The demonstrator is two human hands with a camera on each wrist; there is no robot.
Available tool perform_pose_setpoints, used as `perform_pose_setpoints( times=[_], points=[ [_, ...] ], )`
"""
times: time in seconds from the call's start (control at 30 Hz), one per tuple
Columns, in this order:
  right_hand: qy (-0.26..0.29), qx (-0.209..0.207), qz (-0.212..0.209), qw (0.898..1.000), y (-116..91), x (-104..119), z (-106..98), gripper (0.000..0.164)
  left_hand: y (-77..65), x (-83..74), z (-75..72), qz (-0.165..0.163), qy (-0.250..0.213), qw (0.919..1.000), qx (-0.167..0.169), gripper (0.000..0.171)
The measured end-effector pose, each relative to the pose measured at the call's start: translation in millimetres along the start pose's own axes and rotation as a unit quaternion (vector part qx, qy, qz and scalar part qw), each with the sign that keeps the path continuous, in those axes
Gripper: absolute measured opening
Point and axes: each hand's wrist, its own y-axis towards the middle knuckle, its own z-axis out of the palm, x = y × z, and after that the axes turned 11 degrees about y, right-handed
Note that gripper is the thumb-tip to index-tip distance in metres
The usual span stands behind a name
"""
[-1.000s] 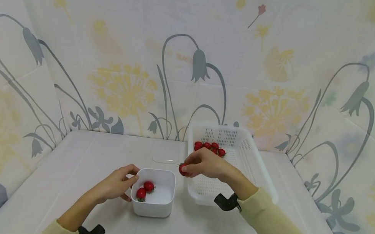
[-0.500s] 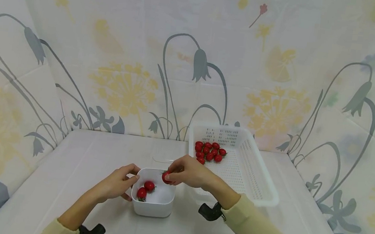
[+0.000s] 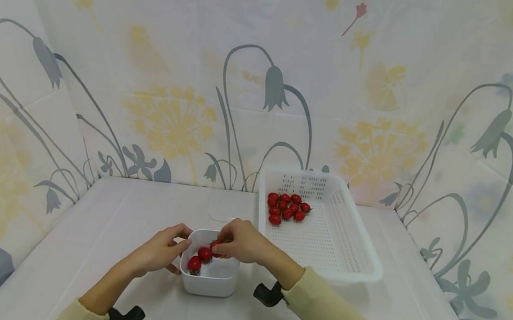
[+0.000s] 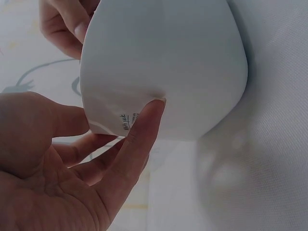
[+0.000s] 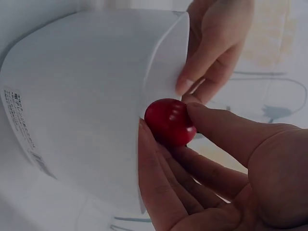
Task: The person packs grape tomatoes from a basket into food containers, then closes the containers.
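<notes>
My right hand [image 3: 247, 241] pinches a red cherry tomato [image 5: 169, 122] between thumb and fingers, at the opening of a small white square container [image 3: 208, 287]. Two more cherry tomatoes [image 3: 204, 254] lie inside, toward its left side. On the container's left, my left hand [image 3: 158, 252] holds it by the rim and wall. A finger [image 4: 149, 120] of that hand lies along the outer wall in the left wrist view, with the thumb [image 4: 70, 120] at the rim. The container stands upright on the table.
A white perforated basket [image 3: 363, 241] stands to the right, with several cherry tomatoes [image 3: 287, 213] grouped in its back left part. Behind the container lies a thin transparent piece [image 3: 218, 219] with a rounded edge. A flower-patterned sheet [image 3: 260, 129] hangs at the back and sides.
My right hand has carried the cherry tomato leftward from over the basket's left edge to inside the container's opening. The left hand has stayed at the container.
</notes>
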Motion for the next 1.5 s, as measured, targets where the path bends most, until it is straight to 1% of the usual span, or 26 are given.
perform_pose_setpoints(
  times=[0.13,0.27,0.37,0.47,0.63,0.87,0.97,1.13,1.27,1.5],
  points=[
    [-0.051,-0.02,-0.005,0.999,7,0,9,0.013,0.7,2.0,-0.3,0.01,-0.004,0.9999,0.004,0.026],
    [-0.103,-0.04,-0.003,0.994,14,1,16,0.012,0.3,3.3,-0.3,0.016,-0.01,0.9998,0.006,0.026],
    [-0.132,-0.05,0.005,0.99,19,1,21,0.01,-0.3,2.5,0.1,0.016,-0.012,0.9998,0.004,0.026],
    [-0.163,-0.058,0.008,0.985,22,-1,27,0.01,-1.4,0.7,0.7,0.012,-0.014,0.9998,0.003,0.025],
    [-0.208,-0.07,0.007,0.976,25,-6,35,0.009,-2.3,-0.4,0.8,0.018,-0.02,0.9996,0.005,0.025],
    [-0.273,-0.081,-0.006,0.959,32,-16,46,0.007,-1.5,-0.1,-0.4,0.026,-0.018,0.9995,0.008,0.024],
    [-0.286,-0.076,-0.008,0.955,34,-19,49,0.011,-1.9,-1.0,-0.7,0.025,-0.018,0.9995,0.009,0.024],
    [-0.286,-0.058,-0.014,0.956,37,-20,51,0.018,-2.0,-1.1,-2.0,0.027,-0.014,0.9995,0.009,0.025],
    [-0.293,-0.049,-0.018,0.955,37,-19,51,0.021,-1.9,-0.5,-2.7,0.029,-0.011,0.9995,0.008,0.026],
    [-0.284,-0.036,-0.015,0.958,33,-13,48,0.019,-1.2,2.1,-2.1,0.032,-0.014,0.9993,0.011,0.026]
  ],
)
